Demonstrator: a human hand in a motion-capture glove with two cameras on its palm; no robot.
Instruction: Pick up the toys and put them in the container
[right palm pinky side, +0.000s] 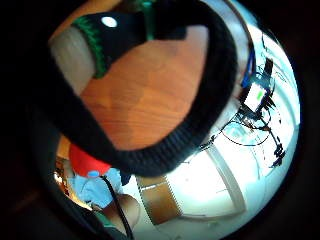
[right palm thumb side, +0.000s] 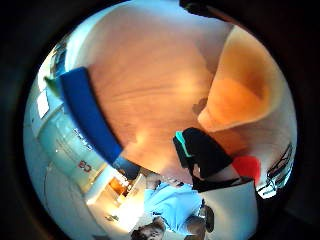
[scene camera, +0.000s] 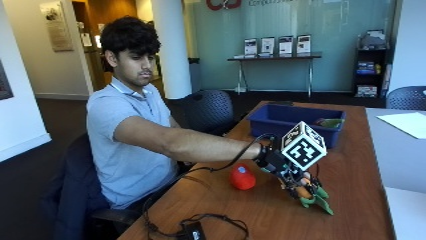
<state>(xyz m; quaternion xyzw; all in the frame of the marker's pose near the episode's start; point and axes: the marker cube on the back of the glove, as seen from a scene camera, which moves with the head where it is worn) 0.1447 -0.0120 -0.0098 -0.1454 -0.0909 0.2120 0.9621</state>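
Outside view: right hand (scene camera: 301, 187) hides the toy it grips.

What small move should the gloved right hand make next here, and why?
Probably carry the orange and green toy across to the blue plastic container. In the outside view the gloved right hand appears to hold that toy just above the brown wooden table, away from the container. The red rounded toy lies on the table unpicked.

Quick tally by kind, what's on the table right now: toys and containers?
Toys: 3: red toy on the table, one gripped by the hand, a greenish one in the bin.
Containers: 1: blue bin.
Total: 4.
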